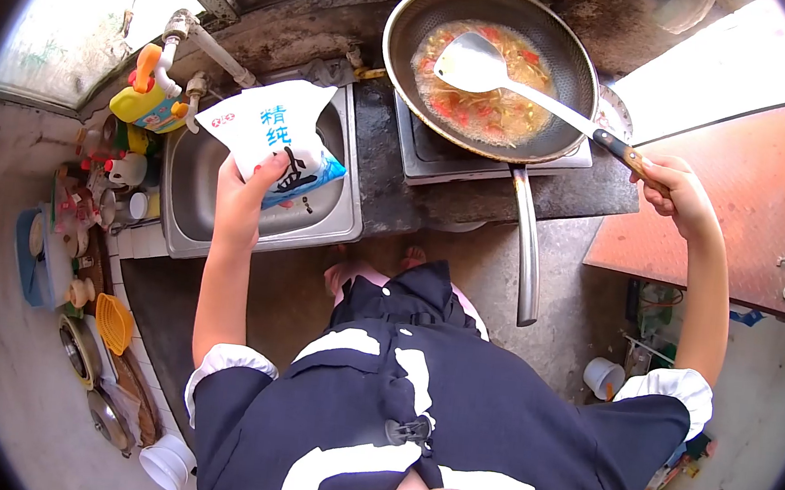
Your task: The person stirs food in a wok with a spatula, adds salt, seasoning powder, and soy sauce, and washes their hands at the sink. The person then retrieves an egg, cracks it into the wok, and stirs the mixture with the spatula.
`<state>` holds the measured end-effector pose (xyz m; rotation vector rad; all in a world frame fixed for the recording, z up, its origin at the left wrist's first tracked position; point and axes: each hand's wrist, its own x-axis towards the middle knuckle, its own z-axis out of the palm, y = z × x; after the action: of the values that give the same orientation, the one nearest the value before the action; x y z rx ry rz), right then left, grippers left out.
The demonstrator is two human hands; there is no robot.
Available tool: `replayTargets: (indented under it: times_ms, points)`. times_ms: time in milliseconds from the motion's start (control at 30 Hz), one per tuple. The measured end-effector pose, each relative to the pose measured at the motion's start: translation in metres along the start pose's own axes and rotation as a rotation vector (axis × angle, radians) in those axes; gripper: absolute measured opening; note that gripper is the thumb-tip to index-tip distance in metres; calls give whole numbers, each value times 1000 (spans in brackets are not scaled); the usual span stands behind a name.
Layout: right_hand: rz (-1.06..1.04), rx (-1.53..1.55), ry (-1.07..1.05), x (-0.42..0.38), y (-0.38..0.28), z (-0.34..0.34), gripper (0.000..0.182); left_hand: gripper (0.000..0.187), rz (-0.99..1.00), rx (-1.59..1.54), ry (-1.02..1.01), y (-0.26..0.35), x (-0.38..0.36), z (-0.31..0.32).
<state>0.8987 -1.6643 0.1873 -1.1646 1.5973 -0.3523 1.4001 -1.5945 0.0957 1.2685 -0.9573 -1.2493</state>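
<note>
My left hand (244,198) grips a white and blue bag of salt (267,120), printed with Chinese characters, and holds it up over the sink. Its thumb presses the bag's front; the other fingers are hidden behind. My right hand (681,192) is wrapped round the dark and brown handle of a metal spatula (471,64). The spatula's head rests over the food, inside a dark wok (570,68) with a long metal handle. Yellowish liquid food with red pieces (513,124) fills the wok's bottom, frothy at its edge.
Beneath the wok is a stove (420,158) on the dark counter. A steel sink (356,213) lies to the left, with a yellow bottle (146,108) behind it. A reddish board (704,247) stands at right. Basins and an orange basket (114,324) crowd the left side.
</note>
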Motion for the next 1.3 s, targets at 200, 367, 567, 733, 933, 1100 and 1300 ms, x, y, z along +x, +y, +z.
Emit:
replayTargets:
  times_ms: [200,367,567,733,933,1100,1300]
  points:
    - [-15,-91,-7,-8,-10,16,26,31,27,53,16,-2,-3,-3]
    - [-12,-128,-2,-19,-18,31,28,31,27,48,26,-3,-3,-8]
    - [-35,-146,-11,-31,-22,39,26,33,14,51,38,-2,-3,-10]
    - [-48,-112,0,-47,-24,53,25,32,8,29,38,-1,-3,-8]
    - [-94,-159,0,-59,-10,64,26,33,12,16,47,1,-2,-3]
    - [-92,-134,-14,-60,2,63,27,33,12,26,49,3,-1,1]
    - [82,121,-122,-49,9,44,26,32,26,26,46,5,0,6]
